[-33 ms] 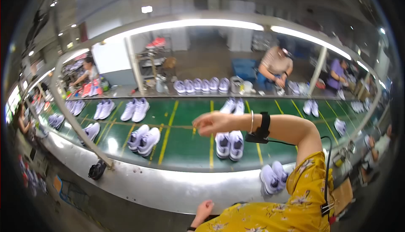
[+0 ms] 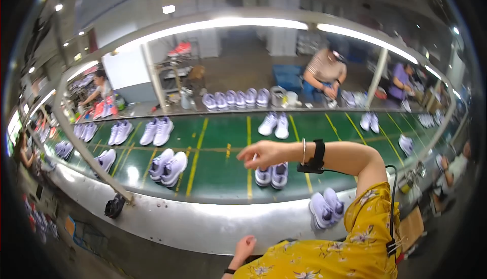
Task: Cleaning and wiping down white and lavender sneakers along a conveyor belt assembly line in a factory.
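Observation:
My right arm reaches across a green conveyor belt. My right hand hovers with loosely bent fingers apart; no held item can be made out. Beneath it, a pair of pale lilac sneakers is partly hidden by the hand. Another lilac pair lies just beyond, on the belt's far half. My left hand is low by my body at the steel ledge's near edge, its fingers curled in and nothing visible in them. A lilac pair rests on the ledge, beside my yellow sleeve.
More lilac pairs sit along the belt between yellow lines. The steel ledge runs along the near side. Slanted frame posts rise left and right. Across the belt, a co-worker sits near a row of sneakers.
My right hand has shifted slightly right and toward me, covering more of the near pair and uncovering the far pair. The whole view has tilted a little; my left hand stays low.

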The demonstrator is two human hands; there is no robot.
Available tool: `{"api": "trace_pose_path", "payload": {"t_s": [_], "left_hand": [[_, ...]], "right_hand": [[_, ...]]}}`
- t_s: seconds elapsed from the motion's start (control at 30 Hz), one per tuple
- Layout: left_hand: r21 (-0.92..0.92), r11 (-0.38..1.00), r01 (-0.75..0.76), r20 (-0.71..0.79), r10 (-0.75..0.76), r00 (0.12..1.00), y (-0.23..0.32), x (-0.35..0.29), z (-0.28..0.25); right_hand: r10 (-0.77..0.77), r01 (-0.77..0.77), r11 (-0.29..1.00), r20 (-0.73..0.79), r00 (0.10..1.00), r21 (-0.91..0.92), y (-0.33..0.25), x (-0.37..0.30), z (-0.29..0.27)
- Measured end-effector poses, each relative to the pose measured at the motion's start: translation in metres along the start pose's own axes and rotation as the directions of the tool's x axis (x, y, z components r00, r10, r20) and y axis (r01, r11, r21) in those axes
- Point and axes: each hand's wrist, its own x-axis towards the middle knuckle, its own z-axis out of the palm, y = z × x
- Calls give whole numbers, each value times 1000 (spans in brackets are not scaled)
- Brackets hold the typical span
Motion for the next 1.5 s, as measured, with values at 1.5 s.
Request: {"api": "trace_pose_path", "payload": {"t_s": [1.5], "left_hand": [[153,986,-67,424,-5,906,186,134,279]], "right_hand": [[713,-577,654,-653,255,489,383,-330,177]]}}
